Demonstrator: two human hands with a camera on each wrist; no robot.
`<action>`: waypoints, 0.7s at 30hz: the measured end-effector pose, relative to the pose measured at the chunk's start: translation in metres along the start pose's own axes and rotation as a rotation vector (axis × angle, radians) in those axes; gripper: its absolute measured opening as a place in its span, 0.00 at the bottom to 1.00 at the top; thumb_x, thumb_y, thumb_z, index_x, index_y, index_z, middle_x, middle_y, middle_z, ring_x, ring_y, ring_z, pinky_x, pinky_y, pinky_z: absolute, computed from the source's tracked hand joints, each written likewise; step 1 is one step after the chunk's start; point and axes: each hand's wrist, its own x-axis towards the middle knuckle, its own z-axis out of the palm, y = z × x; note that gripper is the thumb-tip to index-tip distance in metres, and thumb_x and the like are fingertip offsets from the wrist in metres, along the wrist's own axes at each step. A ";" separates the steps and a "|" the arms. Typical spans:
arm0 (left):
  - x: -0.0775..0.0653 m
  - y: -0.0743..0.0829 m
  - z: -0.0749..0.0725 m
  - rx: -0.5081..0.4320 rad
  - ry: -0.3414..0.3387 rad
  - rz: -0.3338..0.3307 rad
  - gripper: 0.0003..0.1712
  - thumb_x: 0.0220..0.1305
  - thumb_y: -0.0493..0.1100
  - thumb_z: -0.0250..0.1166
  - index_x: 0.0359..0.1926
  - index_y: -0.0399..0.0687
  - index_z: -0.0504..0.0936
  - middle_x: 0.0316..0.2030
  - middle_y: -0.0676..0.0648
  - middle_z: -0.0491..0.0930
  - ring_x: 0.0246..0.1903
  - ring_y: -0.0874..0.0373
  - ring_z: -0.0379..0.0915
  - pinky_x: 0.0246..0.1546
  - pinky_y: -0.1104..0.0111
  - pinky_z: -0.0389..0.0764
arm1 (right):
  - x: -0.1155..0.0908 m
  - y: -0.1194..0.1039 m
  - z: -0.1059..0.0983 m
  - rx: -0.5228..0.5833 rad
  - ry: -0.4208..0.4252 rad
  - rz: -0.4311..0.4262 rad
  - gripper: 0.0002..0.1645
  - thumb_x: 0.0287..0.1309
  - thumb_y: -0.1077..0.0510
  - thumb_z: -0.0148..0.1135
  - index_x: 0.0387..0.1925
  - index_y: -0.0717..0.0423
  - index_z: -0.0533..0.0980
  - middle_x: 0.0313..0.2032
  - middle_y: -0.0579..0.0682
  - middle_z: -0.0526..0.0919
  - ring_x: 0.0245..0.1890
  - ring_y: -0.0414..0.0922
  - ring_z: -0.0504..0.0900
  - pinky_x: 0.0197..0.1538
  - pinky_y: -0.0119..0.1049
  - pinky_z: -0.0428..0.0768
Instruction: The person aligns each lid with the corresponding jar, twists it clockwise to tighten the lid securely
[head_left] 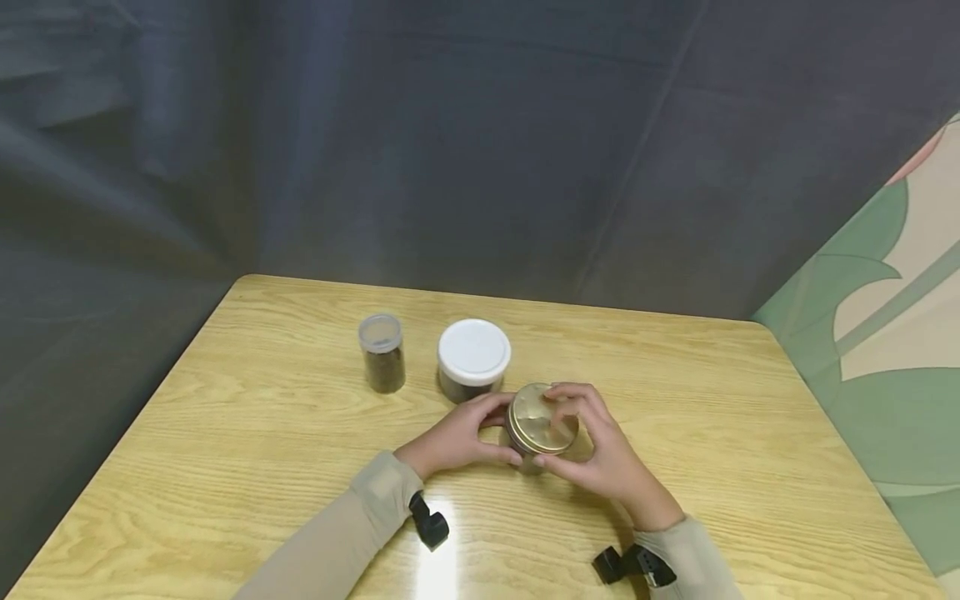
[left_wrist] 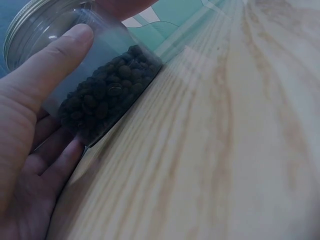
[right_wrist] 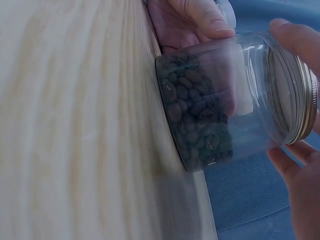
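Note:
A clear jar (right_wrist: 245,85) with a gold metal lid (head_left: 531,410) stands upright on the table, partly filled with dark brown beans (left_wrist: 107,87). My left hand (head_left: 459,439) grips the jar's body from the left, its thumb (left_wrist: 60,55) pressed along the clear wall. From the right, my right hand (head_left: 606,454) holds the gold lid, thumb at the near side and bent fingers reaching over the top. In the right wrist view its fingers and thumb lie on either side of the lid's rim.
Just behind my left hand stands a tub (head_left: 474,348) with a white lid and dark contents. Farther left is a smaller clear container (head_left: 384,358) with dark contents. The wooden table (head_left: 262,433) ends at a dark curtain (head_left: 480,167) behind.

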 end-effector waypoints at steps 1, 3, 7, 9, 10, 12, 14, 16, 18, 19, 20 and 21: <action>0.000 0.000 0.000 -0.002 -0.001 0.000 0.47 0.56 0.40 0.78 0.73 0.42 0.65 0.69 0.45 0.69 0.64 0.57 0.72 0.64 0.71 0.72 | 0.000 0.000 -0.001 0.002 0.000 0.007 0.32 0.42 0.62 0.83 0.47 0.55 0.72 0.62 0.57 0.69 0.66 0.50 0.65 0.71 0.33 0.61; 0.000 0.000 0.001 -0.006 0.001 0.006 0.47 0.56 0.39 0.78 0.73 0.42 0.65 0.68 0.45 0.70 0.64 0.56 0.72 0.64 0.71 0.72 | 0.000 0.000 -0.002 0.000 -0.001 0.033 0.37 0.42 0.61 0.83 0.53 0.57 0.72 0.64 0.57 0.67 0.68 0.50 0.64 0.72 0.36 0.60; 0.001 0.001 0.002 -0.005 0.004 0.000 0.47 0.55 0.39 0.79 0.73 0.42 0.66 0.68 0.46 0.70 0.64 0.57 0.72 0.64 0.71 0.72 | -0.001 -0.002 -0.004 -0.013 -0.012 0.092 0.46 0.41 0.61 0.84 0.63 0.54 0.71 0.69 0.55 0.65 0.71 0.50 0.61 0.71 0.53 0.62; 0.002 0.001 0.002 -0.003 0.005 -0.004 0.47 0.55 0.39 0.79 0.73 0.43 0.66 0.68 0.46 0.70 0.64 0.57 0.72 0.64 0.71 0.72 | -0.001 -0.003 -0.004 -0.027 -0.020 0.116 0.47 0.42 0.61 0.83 0.66 0.51 0.71 0.71 0.53 0.64 0.72 0.50 0.59 0.69 0.59 0.63; 0.002 0.001 0.002 -0.001 0.005 -0.005 0.47 0.55 0.39 0.79 0.73 0.43 0.66 0.68 0.46 0.70 0.64 0.57 0.72 0.64 0.71 0.72 | 0.000 -0.004 -0.004 -0.036 -0.022 0.116 0.48 0.43 0.61 0.83 0.67 0.50 0.71 0.71 0.53 0.65 0.72 0.50 0.60 0.69 0.59 0.64; 0.002 0.002 0.002 0.003 0.004 -0.008 0.47 0.55 0.39 0.78 0.73 0.43 0.66 0.68 0.46 0.70 0.64 0.57 0.72 0.65 0.71 0.72 | 0.000 -0.004 -0.004 -0.050 -0.020 0.116 0.47 0.44 0.61 0.82 0.67 0.49 0.71 0.70 0.52 0.66 0.71 0.50 0.60 0.68 0.58 0.65; 0.001 0.002 0.001 0.005 0.004 -0.005 0.47 0.56 0.39 0.78 0.73 0.42 0.65 0.68 0.45 0.70 0.64 0.55 0.72 0.65 0.71 0.71 | 0.000 -0.004 -0.003 -0.059 -0.015 0.109 0.46 0.44 0.61 0.81 0.67 0.49 0.72 0.70 0.52 0.68 0.70 0.50 0.62 0.68 0.56 0.66; 0.000 0.003 0.001 0.010 0.005 -0.008 0.47 0.56 0.39 0.78 0.73 0.42 0.65 0.68 0.44 0.70 0.64 0.54 0.72 0.65 0.71 0.71 | 0.000 -0.004 -0.002 -0.064 -0.012 0.103 0.45 0.45 0.62 0.81 0.66 0.49 0.72 0.69 0.52 0.69 0.69 0.49 0.62 0.67 0.54 0.67; -0.001 0.004 0.001 0.010 0.005 -0.013 0.47 0.56 0.39 0.78 0.73 0.42 0.65 0.68 0.45 0.70 0.65 0.54 0.72 0.65 0.70 0.71 | 0.001 -0.004 -0.002 -0.068 -0.009 0.097 0.45 0.45 0.62 0.80 0.67 0.50 0.72 0.69 0.52 0.69 0.69 0.49 0.63 0.66 0.55 0.68; -0.001 0.004 0.001 0.011 0.004 -0.014 0.47 0.56 0.39 0.78 0.73 0.42 0.65 0.69 0.45 0.70 0.65 0.54 0.72 0.65 0.70 0.71 | 0.001 -0.005 -0.002 -0.071 -0.007 0.095 0.45 0.45 0.62 0.80 0.67 0.50 0.72 0.69 0.52 0.69 0.69 0.49 0.63 0.66 0.54 0.69; -0.001 0.004 0.000 0.011 0.004 -0.013 0.46 0.57 0.39 0.78 0.73 0.42 0.65 0.69 0.45 0.70 0.65 0.54 0.71 0.65 0.70 0.71 | 0.001 -0.005 -0.002 -0.076 -0.005 0.093 0.45 0.45 0.62 0.80 0.67 0.51 0.72 0.69 0.52 0.69 0.69 0.49 0.63 0.66 0.52 0.68; -0.001 0.004 0.000 0.008 0.003 -0.014 0.46 0.57 0.40 0.78 0.73 0.42 0.65 0.69 0.45 0.70 0.65 0.54 0.71 0.65 0.70 0.71 | 0.001 -0.005 -0.003 -0.081 -0.003 0.092 0.45 0.46 0.61 0.80 0.67 0.51 0.72 0.69 0.52 0.69 0.69 0.49 0.63 0.67 0.51 0.68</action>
